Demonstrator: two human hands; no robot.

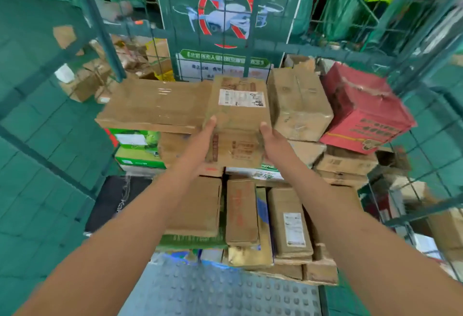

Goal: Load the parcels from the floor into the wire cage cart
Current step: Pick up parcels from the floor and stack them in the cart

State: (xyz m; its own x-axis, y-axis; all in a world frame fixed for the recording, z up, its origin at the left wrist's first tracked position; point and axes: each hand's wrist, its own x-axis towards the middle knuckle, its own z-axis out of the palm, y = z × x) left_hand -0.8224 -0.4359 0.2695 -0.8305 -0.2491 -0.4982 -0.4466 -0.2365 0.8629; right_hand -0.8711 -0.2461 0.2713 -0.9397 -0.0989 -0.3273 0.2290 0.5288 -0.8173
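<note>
I hold a brown cardboard parcel [238, 115] with a white shipping label on top, out in front of me inside the green wire cage cart [110, 47]. My left hand [200, 140] grips its left side with the thumb on top. On the parcel's right side my right hand [273, 142] grips the same way. The parcel hovers over the stack of parcels in the cart, between a wide flat brown box [155, 107] on the left and a taped brown box [298, 105] on the right.
A red box [363, 112] leans at the stack's right end. Lower layers hold several brown cartons [288, 220] and green-and-white boxes [137, 147]. A drone-ban sign [225, 12] hangs on the cart's back mesh. A studded metal plate [220, 290] lies at my feet.
</note>
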